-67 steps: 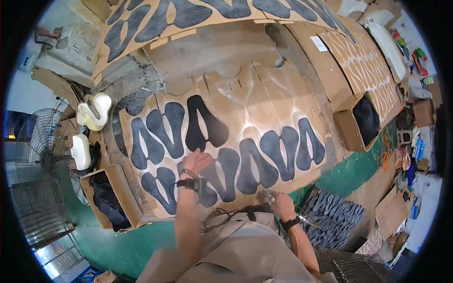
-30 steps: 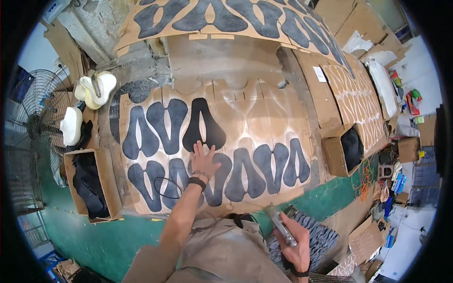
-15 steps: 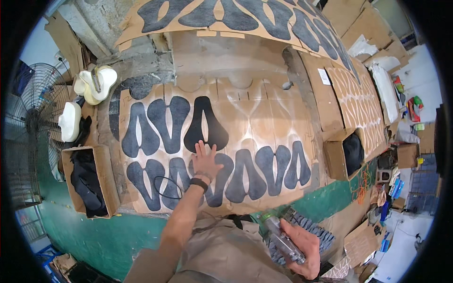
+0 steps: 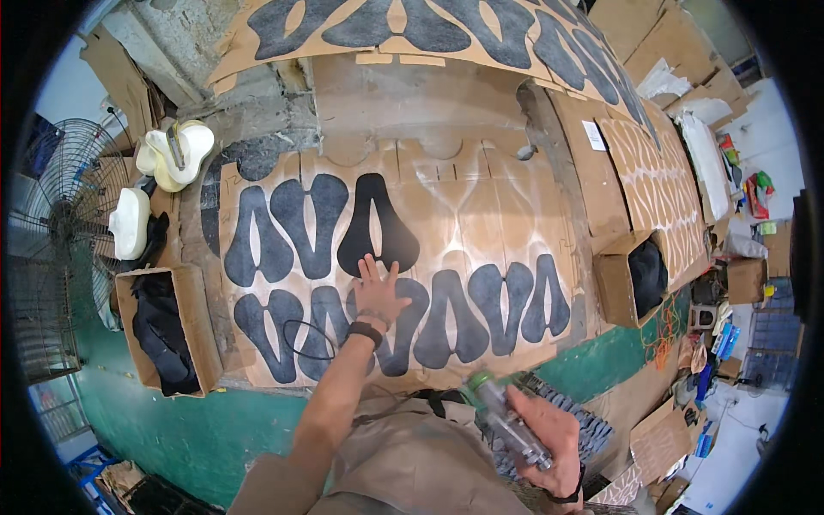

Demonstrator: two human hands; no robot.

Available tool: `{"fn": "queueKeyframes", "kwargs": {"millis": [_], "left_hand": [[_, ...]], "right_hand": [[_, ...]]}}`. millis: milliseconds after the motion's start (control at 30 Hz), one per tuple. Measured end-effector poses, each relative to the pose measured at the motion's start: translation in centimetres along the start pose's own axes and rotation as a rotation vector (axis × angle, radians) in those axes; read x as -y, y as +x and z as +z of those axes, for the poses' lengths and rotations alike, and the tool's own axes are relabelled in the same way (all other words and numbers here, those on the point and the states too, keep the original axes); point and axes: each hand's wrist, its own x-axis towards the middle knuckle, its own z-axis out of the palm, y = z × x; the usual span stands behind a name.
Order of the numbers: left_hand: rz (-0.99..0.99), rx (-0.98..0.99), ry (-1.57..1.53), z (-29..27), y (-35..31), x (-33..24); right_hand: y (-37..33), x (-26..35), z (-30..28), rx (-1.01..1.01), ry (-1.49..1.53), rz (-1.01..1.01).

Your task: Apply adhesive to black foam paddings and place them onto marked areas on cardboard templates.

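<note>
My left hand lies with fingers spread on the lower edge of a glossy black two-lobed pad. The pad rests on a brown cardboard sheet with pale spray-like outlines. Several duller dark grey pads lie in two rows on this sheet, one of them a two-lobed pad right of my hand. Near my waist at the right, my right hand is closed around a silver and clear tool with a green end. A thin dark loop passes by my left wrist.
Open boxes of dark pieces stand at the left and right of the sheet. Another cardboard sheet with dark pads hangs over the far side. White cushion-like forms and a wire fan stand at the left.
My right hand has lifted the tool slightly up and forward, and its wrist band now shows. My left hand stays on the same black pad.
</note>
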Motion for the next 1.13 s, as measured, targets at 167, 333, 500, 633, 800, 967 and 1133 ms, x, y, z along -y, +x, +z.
{"fn": "queueKeyframes", "kwargs": {"millis": [167, 333, 500, 633, 800, 967, 1133], "left_hand": [[-0.014, 0.009, -0.017, -0.2, 0.0, 0.1], [-0.014, 0.043, -0.016, -0.7, -0.2, 0.0], [-0.022, 0.053, -0.011, -0.8, -0.1, -0.2], [-0.019, 0.056, 0.016, -0.6, -0.1, -0.1], [-0.014, 0.037, 0.024, -0.4, 0.0, 0.1], [-0.013, 0.052, 0.018, -0.8, -0.1, -0.1], [-0.043, 0.081, 0.016, -1.0, 0.2, -0.3]], "right_hand": [[-0.1, -0.5, 1.0, -0.168, -0.042, 0.031], [-0.9, -1.6, 0.9, -0.100, -0.056, 0.052], [-1.5, -1.9, 0.7, -0.130, -0.098, 0.094], [-1.2, -1.7, 0.9, -0.135, -0.106, 0.101], [-0.7, -0.6, 1.3, -0.233, -0.153, 0.057], [-0.9, -0.1, 1.2, -0.264, -0.180, 0.042], [-0.9, 0.6, -0.3, -0.267, -0.161, -0.022]]}}
